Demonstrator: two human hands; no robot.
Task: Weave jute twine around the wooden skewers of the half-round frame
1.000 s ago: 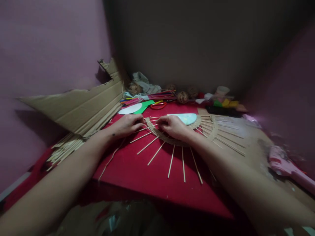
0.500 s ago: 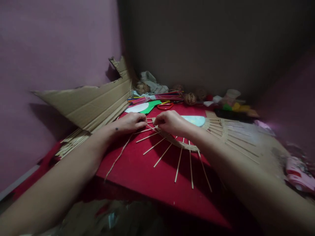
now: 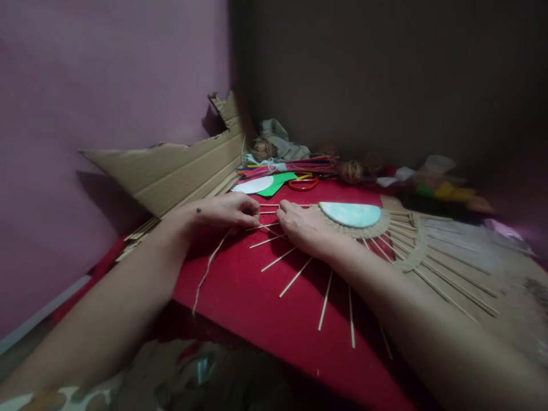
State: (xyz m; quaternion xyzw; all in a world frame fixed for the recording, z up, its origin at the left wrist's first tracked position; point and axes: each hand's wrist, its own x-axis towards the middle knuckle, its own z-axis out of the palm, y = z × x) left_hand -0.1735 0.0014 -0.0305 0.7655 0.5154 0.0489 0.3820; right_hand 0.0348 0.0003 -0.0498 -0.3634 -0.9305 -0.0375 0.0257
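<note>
A fan-shaped piece of thin sticks (image 3: 293,278) spreads out from a pale blue half disc (image 3: 351,214) with a woven rim (image 3: 379,230). A second woven band (image 3: 417,257) crosses the sticks farther out on the right; my right forearm hides its middle. My left hand (image 3: 237,210) pinches a strand of twine (image 3: 208,267) near the leftmost sticks, and the loose tail hangs down to the table's front edge. With fingers bent, my right hand (image 3: 302,227) presses over the sticks and covers the weaving there. A short stretch of twine runs between both hands.
Torn cardboard (image 3: 171,174) leans at the left wall. Behind the fan lie red-handled scissors (image 3: 303,183), green paper (image 3: 277,184), white paper (image 3: 256,185), colored sticks (image 3: 299,166) and twine balls (image 3: 351,170). A red cloth (image 3: 257,302) covers the table.
The view has swung left, so things appear farther right. My right hand has gone from pinching at the band's end to lying lower over the sticks. My left hand still pinches the twine.
</note>
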